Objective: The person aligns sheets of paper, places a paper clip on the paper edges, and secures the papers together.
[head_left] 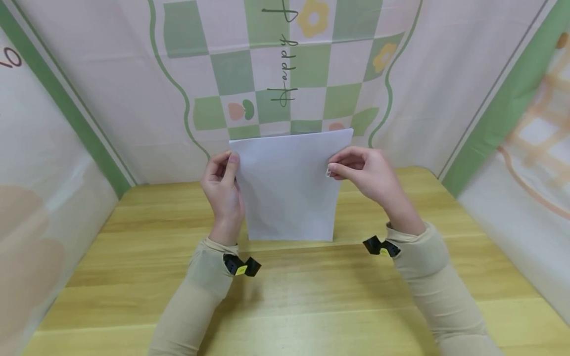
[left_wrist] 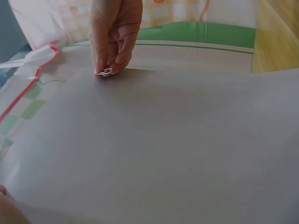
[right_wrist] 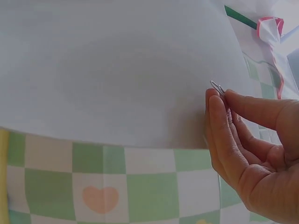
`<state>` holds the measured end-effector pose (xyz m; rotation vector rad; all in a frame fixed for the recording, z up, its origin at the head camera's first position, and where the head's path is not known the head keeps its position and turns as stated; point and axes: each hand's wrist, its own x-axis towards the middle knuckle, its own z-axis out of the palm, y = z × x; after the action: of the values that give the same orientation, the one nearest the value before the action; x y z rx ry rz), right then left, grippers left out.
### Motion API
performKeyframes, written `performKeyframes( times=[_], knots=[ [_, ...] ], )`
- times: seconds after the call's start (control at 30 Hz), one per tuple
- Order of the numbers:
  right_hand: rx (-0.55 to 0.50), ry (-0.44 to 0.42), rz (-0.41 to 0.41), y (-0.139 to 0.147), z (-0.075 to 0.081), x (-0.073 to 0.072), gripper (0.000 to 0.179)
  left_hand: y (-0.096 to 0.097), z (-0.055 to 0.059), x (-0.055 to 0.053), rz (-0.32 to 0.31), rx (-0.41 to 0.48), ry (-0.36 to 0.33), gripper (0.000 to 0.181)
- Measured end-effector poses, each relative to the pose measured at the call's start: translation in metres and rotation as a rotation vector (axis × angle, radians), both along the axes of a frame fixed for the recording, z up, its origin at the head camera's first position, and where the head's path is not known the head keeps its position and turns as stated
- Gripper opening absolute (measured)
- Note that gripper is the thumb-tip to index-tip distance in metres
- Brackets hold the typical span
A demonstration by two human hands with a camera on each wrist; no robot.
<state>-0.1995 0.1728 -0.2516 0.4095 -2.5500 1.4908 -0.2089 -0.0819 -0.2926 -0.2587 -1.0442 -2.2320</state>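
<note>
A white sheet of paper [head_left: 287,190] stands upright over the wooden table, its lower edge at the tabletop. My left hand [head_left: 224,185] pinches its left edge near the top, thumb in front. At the right edge, my right hand [head_left: 362,170] holds a small wire paper clip [head_left: 328,173] between thumb and fingertips. In the right wrist view the clip [right_wrist: 217,87] pokes out past the fingertips, close in front of the paper [right_wrist: 117,79]. The left wrist view shows the clip [left_wrist: 106,72] at the paper's far edge, and only a sliver of the left hand [left_wrist: 11,210].
The wooden table [head_left: 294,306] spreads out below both forearms. Behind the paper hangs a curtain [head_left: 311,64] with green checks, flowers and lettering. More printed curtain [head_left: 516,113] closes off the sides. A small black camera is strapped to each wrist.
</note>
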Motion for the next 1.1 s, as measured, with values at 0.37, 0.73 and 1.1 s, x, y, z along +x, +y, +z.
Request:
performKeyframes(
  times=[0.37, 0.73, 1.1],
  knots=[
    [-0.029, 0.029, 0.047, -0.018, 0.000, -0.001, 0.021, 0.003, 0.000, -0.001, 0.013, 0.016, 0.001, 0.015],
    [-0.008, 0.067, 0.064, -0.024, 0.005, 0.000, 0.018, 0.004, 0.001, -0.001, 0.013, 0.016, -0.005, 0.014],
    [0.021, 0.098, 0.061, -0.035, 0.012, 0.000, 0.017, 0.006, 0.000, -0.001, 0.024, 0.015, -0.015, 0.016]
  ],
)
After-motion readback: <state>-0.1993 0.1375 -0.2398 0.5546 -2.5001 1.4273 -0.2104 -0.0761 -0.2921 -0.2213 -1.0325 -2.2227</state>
